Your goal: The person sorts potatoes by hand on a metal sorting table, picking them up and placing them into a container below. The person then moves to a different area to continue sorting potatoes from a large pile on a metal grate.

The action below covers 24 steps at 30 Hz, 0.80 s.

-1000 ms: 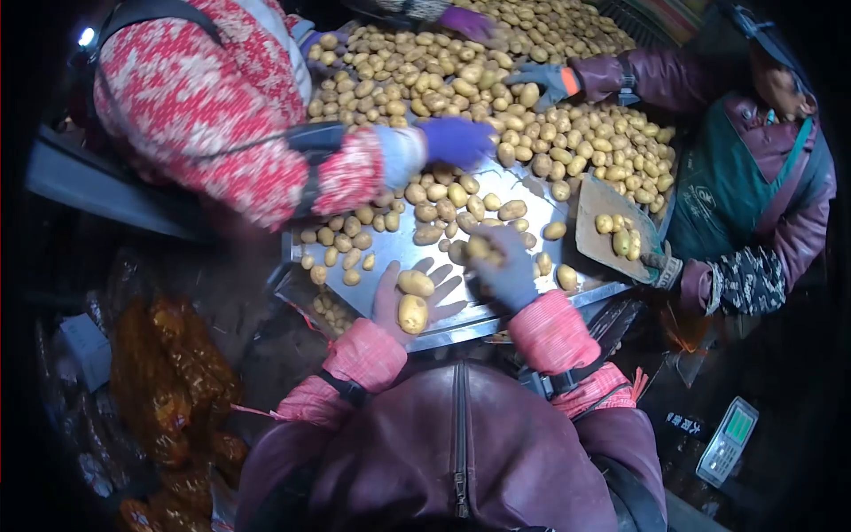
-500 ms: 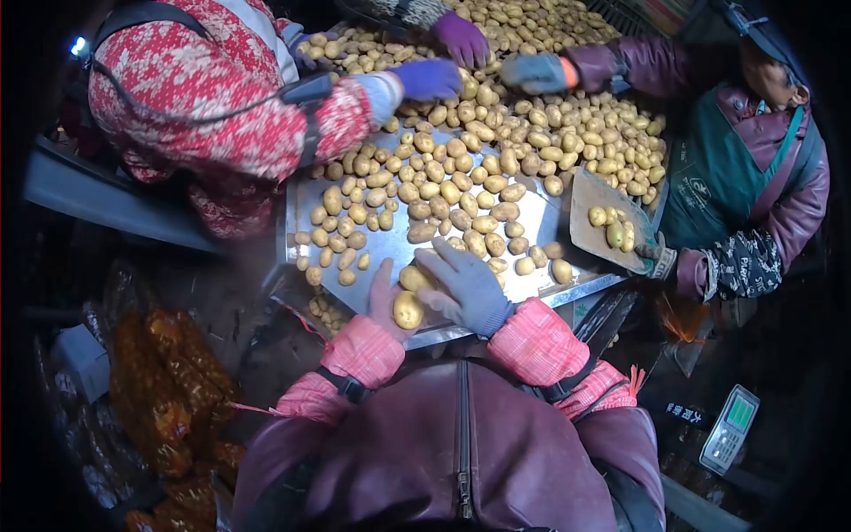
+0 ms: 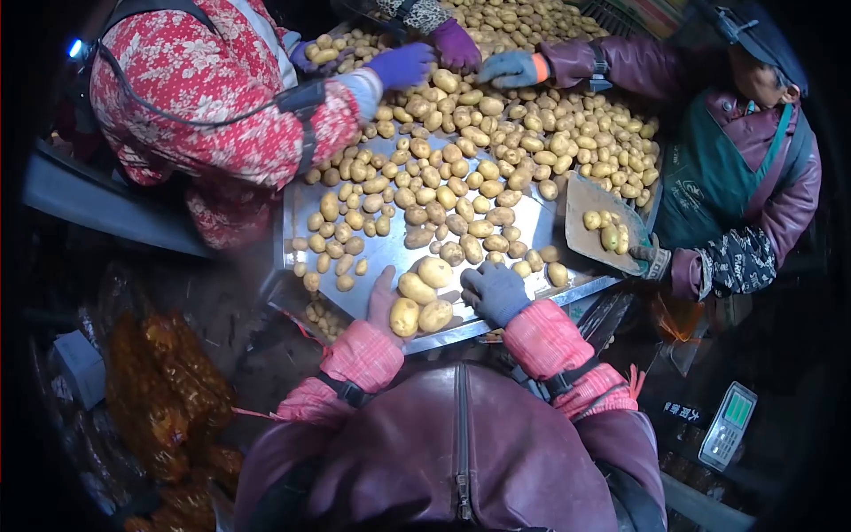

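Several large potatoes (image 3: 424, 285) lie in a cluster at the near edge of a metal table (image 3: 390, 253). My left hand (image 3: 382, 306), in a pale glove, rests against the left side of this cluster with its fingers stretched out. To the right of the cluster, apart from it, my right hand (image 3: 498, 293) in a grey-blue glove lies on the metal with fingers spread and holds nothing I can see. Just beyond both hands are smaller loose potatoes (image 3: 434, 213).
A potato heap (image 3: 567, 133) covers the table's far side. Co-workers' gloved hands, one in a purple glove (image 3: 401, 66), reach into it. A person at right holds a scoop (image 3: 581, 217) with potatoes. A digital scale (image 3: 729, 426) is low right; orange net bags (image 3: 168, 381) lie left.
My right hand has moved right and towards me, off the potatoes, uncovering the cluster between my hands. My left hand stays beside it. Co-workers' hands over the heap have shifted left.
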Available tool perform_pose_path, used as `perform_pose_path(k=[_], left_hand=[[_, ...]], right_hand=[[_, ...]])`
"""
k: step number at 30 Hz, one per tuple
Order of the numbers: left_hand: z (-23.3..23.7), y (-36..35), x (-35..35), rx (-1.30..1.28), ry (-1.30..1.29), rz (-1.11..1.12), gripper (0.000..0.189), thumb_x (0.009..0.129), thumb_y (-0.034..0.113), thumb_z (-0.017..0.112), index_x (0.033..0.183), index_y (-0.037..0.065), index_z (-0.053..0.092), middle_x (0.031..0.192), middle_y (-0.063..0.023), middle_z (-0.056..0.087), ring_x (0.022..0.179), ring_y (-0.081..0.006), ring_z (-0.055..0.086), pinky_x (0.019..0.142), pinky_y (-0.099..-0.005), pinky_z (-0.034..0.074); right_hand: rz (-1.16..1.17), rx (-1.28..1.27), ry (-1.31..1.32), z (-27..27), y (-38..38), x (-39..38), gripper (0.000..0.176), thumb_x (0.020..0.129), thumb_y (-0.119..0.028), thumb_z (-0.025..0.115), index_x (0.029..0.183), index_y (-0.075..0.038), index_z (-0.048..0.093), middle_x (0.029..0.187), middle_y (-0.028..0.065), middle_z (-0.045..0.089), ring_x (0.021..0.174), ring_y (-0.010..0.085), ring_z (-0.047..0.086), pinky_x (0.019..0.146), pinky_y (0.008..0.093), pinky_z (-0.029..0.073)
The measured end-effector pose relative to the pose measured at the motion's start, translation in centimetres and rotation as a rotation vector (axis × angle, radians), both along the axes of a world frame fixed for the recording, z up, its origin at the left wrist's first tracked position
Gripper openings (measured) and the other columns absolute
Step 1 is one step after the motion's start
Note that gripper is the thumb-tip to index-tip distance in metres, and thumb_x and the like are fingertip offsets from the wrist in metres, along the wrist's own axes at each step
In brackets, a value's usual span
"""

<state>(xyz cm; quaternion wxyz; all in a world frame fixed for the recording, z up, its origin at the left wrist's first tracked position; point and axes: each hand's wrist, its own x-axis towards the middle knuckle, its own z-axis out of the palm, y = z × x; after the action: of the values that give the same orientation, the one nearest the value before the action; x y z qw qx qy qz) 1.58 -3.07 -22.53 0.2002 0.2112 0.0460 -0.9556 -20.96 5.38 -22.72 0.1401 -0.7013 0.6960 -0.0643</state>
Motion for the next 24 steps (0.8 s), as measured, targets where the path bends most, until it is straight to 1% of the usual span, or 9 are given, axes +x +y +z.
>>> perform_pose_path(k=[4, 8, 10, 11, 14, 17, 20, 21, 24], left_hand=[[0.1, 0.3, 0.2, -0.041, -0.025, -0.040, 0.076, 0.102, 0.067, 0.026, 0.157, 0.015, 0.037, 0.157, -0.0204, 0.039, 0.141, -0.0529, 0.039, 0.105, -0.0808, 0.035], [-0.4, 0.1, 0.5, -0.084, 0.020, -0.058, 0.075, 0.102, 0.065, 0.025, 0.158, 0.017, 0.036, 0.158, -0.0197, 0.038, 0.142, -0.0548, 0.036, 0.104, -0.0822, 0.033], [-0.1, 0.2, 0.4, -0.048, 0.061, -0.062, 0.075, 0.102, 0.065, 0.025, 0.158, 0.017, 0.035, 0.159, -0.0194, 0.038, 0.143, -0.0554, 0.035, 0.104, -0.0830, 0.032], [0.2, 0.1, 0.2, -0.036, 0.083, -0.063, 0.075, 0.102, 0.064, 0.025, 0.159, 0.017, 0.035, 0.159, -0.0192, 0.038, 0.143, -0.0557, 0.035, 0.104, -0.0834, 0.031], [0.4, 0.2, 0.1, -0.060, 0.028, -0.069, 0.074, 0.102, 0.063, 0.025, 0.159, 0.017, 0.034, 0.159, -0.0193, 0.038, 0.143, -0.0553, 0.035, 0.105, -0.0832, 0.031], [0.6, 0.3, 0.3, -0.062, 0.035, -0.080, 0.074, 0.102, 0.063, 0.025, 0.159, 0.016, 0.033, 0.159, -0.0196, 0.038, 0.141, -0.0559, 0.038, 0.106, -0.0818, 0.031], [1.0, 0.4, -0.1, -0.039, 0.022, -0.077, 0.075, 0.102, 0.062, 0.026, 0.160, 0.015, 0.032, 0.158, -0.0220, 0.038, 0.138, -0.0570, 0.040, 0.106, -0.0807, 0.033], [0.1, 0.4, -0.1, -0.031, 0.060, -0.073, 0.075, 0.102, 0.062, 0.026, 0.160, 0.015, 0.032, 0.158, -0.0227, 0.037, 0.138, -0.0573, 0.040, 0.106, -0.0807, 0.033], [-0.9, 0.0, 0.1, -0.043, 0.155, -0.061, 0.076, 0.102, 0.062, 0.029, 0.159, 0.012, 0.033, 0.158, -0.0240, 0.038, 0.138, -0.0565, 0.041, 0.105, -0.0807, 0.035]], right_hand=[[-0.088, 0.053, -0.039, 0.0, -1.5, 0.5, 0.020, 0.088, -0.028, 0.066, 0.102, -0.014, 0.064, 0.101, 0.0128, 0.064, 0.097, 0.0336, 0.065, 0.078, 0.0488, 0.054], [-0.501, -0.218, -0.603, 1.7, -1.7, -0.7, 0.022, 0.087, -0.020, 0.064, 0.107, -0.012, 0.067, 0.102, 0.0172, 0.068, 0.098, 0.0359, 0.067, 0.083, 0.0468, 0.053], [-0.631, -0.331, -0.538, 4.5, -3.9, -1.9, 0.021, 0.090, -0.019, 0.061, 0.109, -0.012, 0.067, 0.102, 0.0186, 0.068, 0.095, 0.0406, 0.067, 0.083, 0.0487, 0.053], [-0.486, -0.461, -0.209, 1.5, -5.3, -5.0, 0.029, 0.090, -0.023, 0.060, 0.117, -0.014, 0.063, 0.109, 0.0182, 0.066, 0.096, 0.0406, 0.067, 0.084, 0.0511, 0.053], [-0.503, -0.260, 0.027, 0.1, -8.5, -8.3, 0.044, 0.088, -0.026, 0.062, 0.131, -0.019, 0.056, 0.120, 0.0179, 0.060, 0.102, 0.0392, 0.066, 0.087, 0.0517, 0.053], [-0.430, -0.117, 0.084, 3.1, -9.0, -6.5, 0.047, 0.087, -0.025, 0.062, 0.134, -0.019, 0.057, 0.125, 0.0182, 0.060, 0.108, 0.0387, 0.065, 0.092, 0.0491, 0.053], [-0.320, 0.023, -0.221, -0.5, -8.9, -7.8, 0.045, 0.088, -0.024, 0.061, 0.133, -0.019, 0.061, 0.125, 0.0162, 0.063, 0.113, 0.0373, 0.065, 0.098, 0.0453, 0.052], [-0.358, 0.100, -0.425, 1.1, -8.4, -6.9, 0.040, 0.088, -0.024, 0.061, 0.128, -0.018, 0.065, 0.121, 0.0144, 0.067, 0.115, 0.0360, 0.065, 0.101, 0.0426, 0.051], [-0.445, -0.119, -0.245, 2.2, -8.1, -6.4, 0.042, 0.089, -0.023, 0.063, 0.131, -0.018, 0.066, 0.118, 0.0143, 0.070, 0.113, 0.0368, 0.066, 0.098, 0.0427, 0.052]])
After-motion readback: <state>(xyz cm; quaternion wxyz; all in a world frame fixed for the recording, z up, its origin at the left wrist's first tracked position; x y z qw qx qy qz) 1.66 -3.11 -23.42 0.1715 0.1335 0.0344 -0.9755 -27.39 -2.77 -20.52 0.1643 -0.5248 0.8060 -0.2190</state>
